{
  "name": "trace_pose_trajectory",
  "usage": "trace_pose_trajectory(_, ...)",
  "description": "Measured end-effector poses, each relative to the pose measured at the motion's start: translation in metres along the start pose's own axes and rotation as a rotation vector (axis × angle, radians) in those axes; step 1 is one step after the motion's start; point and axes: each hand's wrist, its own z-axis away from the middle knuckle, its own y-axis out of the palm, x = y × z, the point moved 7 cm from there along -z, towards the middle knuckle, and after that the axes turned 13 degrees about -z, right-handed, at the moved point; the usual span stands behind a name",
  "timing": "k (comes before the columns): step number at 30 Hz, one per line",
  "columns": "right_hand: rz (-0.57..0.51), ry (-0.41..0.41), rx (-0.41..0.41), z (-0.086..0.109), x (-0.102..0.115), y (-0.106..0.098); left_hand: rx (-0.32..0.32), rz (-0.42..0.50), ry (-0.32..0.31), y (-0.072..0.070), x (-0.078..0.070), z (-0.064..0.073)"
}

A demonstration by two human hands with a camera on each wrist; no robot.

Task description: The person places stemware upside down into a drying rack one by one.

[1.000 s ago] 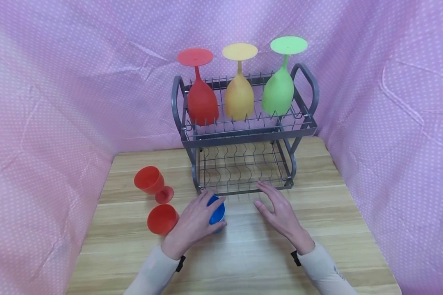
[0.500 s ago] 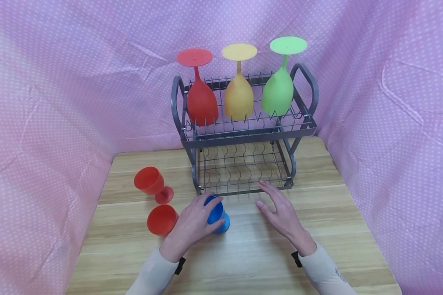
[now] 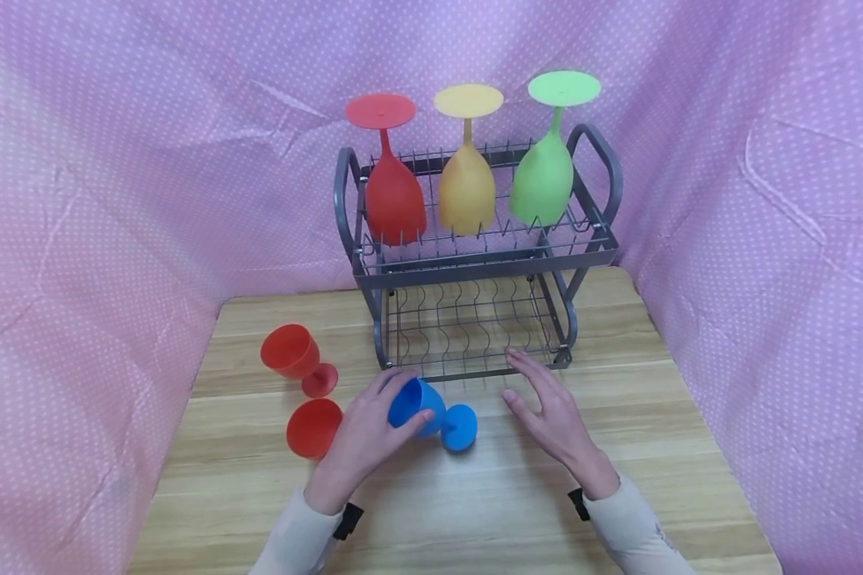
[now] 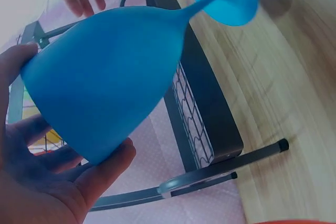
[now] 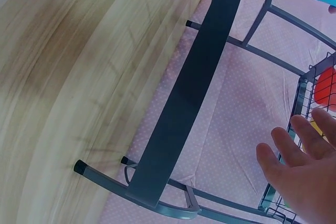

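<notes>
A blue wine goblet [image 3: 431, 409] is tilted in my left hand [image 3: 369, 435], which grips its bowl near the rim. Its round foot [image 3: 459, 428] points right, toward my other hand. In the left wrist view the thumb and fingers hold opposite sides of the goblet's bowl [image 4: 110, 72]. My right hand [image 3: 555, 423] hovers in front of the rack with fingers spread and holds nothing; the right wrist view shows its relaxed fingers [image 5: 291, 148]. On the table left of my left hand stand two red goblets, one farther back [image 3: 291, 351] and one partly hidden by the hand [image 3: 314, 429].
A grey two-tier dish rack [image 3: 485, 267] stands at the back of the wooden table [image 3: 618, 511]. Upside down on its top tier are a red goblet [image 3: 394, 196], a yellow goblet [image 3: 467, 192] and a green goblet [image 3: 542, 180]. Pink dotted cloth [image 3: 115, 160] surrounds the table.
The blue goblet has tipped in my left hand, its foot swinging out to the right from under the bowl. My left hand has turned slightly; the right hand has barely moved.
</notes>
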Motion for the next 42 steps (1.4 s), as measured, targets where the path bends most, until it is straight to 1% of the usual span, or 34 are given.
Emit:
trace_pose_trajectory(4,0.000,0.013,0.002,0.000,0.002,-0.001,-0.029,0.117,-0.028,-0.003,0.006,0.002)
trace_pose_trajectory(7,-0.003,0.011,0.001,-0.001,0.003,-0.001,-0.071,0.184,-0.029,-0.005,0.009,0.003)
trace_pose_trajectory(10,-0.007,0.005,-0.002,-0.001,0.004,0.000,-0.118,0.229,-0.043,-0.008,0.012,0.004)
trace_pose_trajectory(13,-0.013,0.005,-0.005,-0.002,0.003,0.000,-0.151,0.269,-0.073,-0.009,0.016,0.005)
trace_pose_trajectory(17,-0.023,0.009,-0.015,-0.003,0.003,0.000,-0.173,0.339,-0.106,-0.008,0.021,0.005)
trace_pose_trajectory(25,-0.064,0.029,-0.034,-0.005,0.001,-0.001,-0.206,0.529,-0.163,-0.004,0.028,0.003)
trace_pose_trajectory(31,-0.093,0.050,-0.060,-0.006,0.000,-0.002,-0.253,0.642,-0.184,-0.005,0.029,0.002)
trace_pose_trajectory(36,-0.145,0.087,-0.087,-0.008,-0.001,-0.002,-0.290,0.724,-0.188,-0.004,0.029,0.002)
trace_pose_trajectory(39,-0.196,0.115,-0.110,-0.008,-0.002,-0.001,-0.309,0.765,-0.193,-0.004,0.027,0.001)
trace_pose_trajectory(42,-0.256,0.150,-0.130,-0.007,-0.004,0.000,-0.335,0.788,-0.204,-0.003,0.025,0.001)
